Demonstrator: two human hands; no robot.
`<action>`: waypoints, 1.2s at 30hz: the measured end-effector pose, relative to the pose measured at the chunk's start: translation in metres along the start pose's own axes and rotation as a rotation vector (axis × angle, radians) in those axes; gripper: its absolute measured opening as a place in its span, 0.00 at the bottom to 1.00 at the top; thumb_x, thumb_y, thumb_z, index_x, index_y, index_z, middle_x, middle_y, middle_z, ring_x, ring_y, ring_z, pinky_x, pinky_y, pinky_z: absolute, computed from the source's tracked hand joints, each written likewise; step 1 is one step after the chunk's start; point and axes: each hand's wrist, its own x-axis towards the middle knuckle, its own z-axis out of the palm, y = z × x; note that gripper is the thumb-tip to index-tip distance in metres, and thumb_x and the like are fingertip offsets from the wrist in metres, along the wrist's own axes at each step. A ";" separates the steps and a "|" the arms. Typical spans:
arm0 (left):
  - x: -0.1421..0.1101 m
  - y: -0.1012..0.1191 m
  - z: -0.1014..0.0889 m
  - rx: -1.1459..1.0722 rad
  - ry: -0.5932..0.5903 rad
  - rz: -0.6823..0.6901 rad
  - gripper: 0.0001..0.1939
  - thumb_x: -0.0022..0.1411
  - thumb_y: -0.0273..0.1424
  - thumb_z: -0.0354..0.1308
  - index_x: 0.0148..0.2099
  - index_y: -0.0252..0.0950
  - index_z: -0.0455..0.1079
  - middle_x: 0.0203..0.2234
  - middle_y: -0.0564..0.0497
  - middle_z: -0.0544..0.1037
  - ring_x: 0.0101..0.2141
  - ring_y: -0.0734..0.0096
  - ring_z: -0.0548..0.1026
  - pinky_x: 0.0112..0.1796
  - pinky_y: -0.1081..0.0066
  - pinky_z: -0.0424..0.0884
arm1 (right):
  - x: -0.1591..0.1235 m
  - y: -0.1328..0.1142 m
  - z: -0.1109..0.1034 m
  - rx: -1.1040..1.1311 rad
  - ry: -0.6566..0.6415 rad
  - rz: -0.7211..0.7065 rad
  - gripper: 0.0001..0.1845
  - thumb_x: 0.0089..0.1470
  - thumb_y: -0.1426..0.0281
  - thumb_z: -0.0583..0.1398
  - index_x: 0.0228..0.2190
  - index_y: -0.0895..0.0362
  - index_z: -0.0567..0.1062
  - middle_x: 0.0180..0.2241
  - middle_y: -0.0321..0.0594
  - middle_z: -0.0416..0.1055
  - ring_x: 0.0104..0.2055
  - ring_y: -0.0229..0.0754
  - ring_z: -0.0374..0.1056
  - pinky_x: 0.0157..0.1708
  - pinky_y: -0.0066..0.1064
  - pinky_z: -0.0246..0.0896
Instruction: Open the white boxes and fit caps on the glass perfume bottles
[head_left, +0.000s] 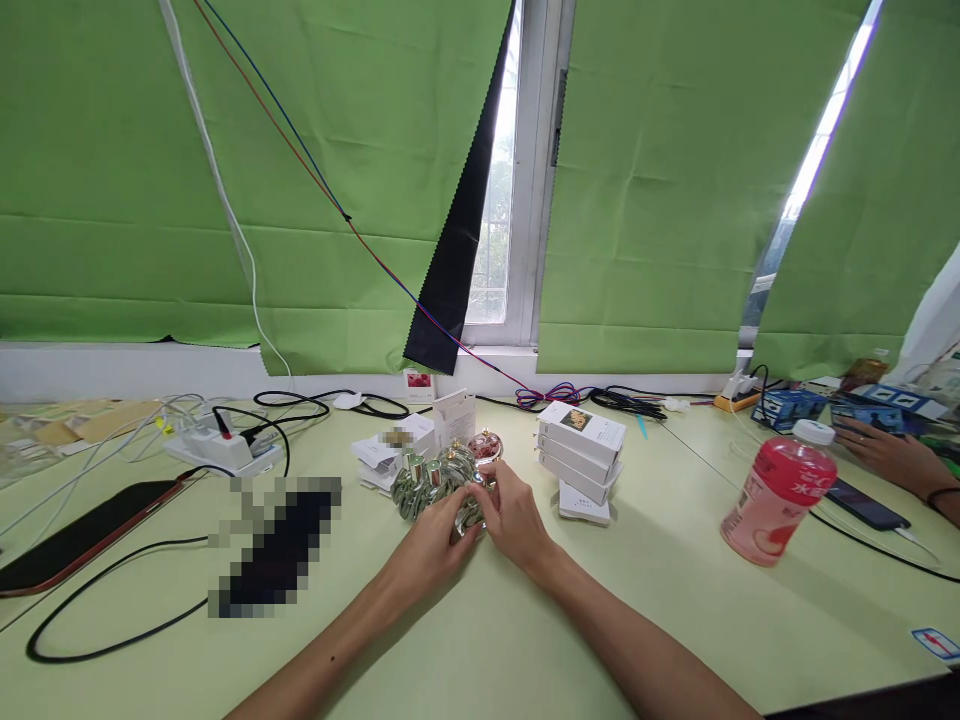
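Near the middle of the table, my left hand (436,528) and my right hand (516,512) meet with bent fingers around a small round green-and-silver ornament (469,512). Fingers cover much of it, so its exact kind is hidden. Just behind and to the left stand several similar green ornaments (411,495) with shiny caps, close together. A round red one (487,444) with a gold-coloured top sits beyond my right hand. White small boxes (379,455) lie behind the ornaments on the left, and an upright white box (454,418) stands behind them.
Stacked white boxes (577,450) stand right of my hands. Farther right are a pink drink bottle (781,492), a phone (862,503) and another person's hand (874,450). At left lie a power strip (225,455), cables and a dark red-edged phone (90,535). Bundled cables (622,402) run along the wall.
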 end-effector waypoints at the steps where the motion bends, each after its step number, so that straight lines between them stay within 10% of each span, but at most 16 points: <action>1: 0.000 0.001 0.000 -0.002 0.000 0.001 0.15 0.66 0.33 0.52 0.54 0.37 0.66 0.31 0.51 0.76 0.23 0.70 0.70 0.27 0.72 0.62 | 0.000 0.000 0.000 -0.009 0.006 -0.006 0.07 0.66 0.67 0.53 0.42 0.56 0.68 0.32 0.39 0.72 0.25 0.39 0.65 0.30 0.30 0.61; 36: 0.000 0.004 -0.002 -0.018 -0.028 -0.044 0.17 0.65 0.36 0.53 0.54 0.36 0.67 0.19 0.58 0.72 0.18 0.72 0.64 0.22 0.74 0.56 | -0.003 -0.004 0.005 -0.021 0.161 0.016 0.10 0.63 0.62 0.58 0.36 0.56 0.69 0.31 0.36 0.70 0.19 0.32 0.57 0.22 0.26 0.56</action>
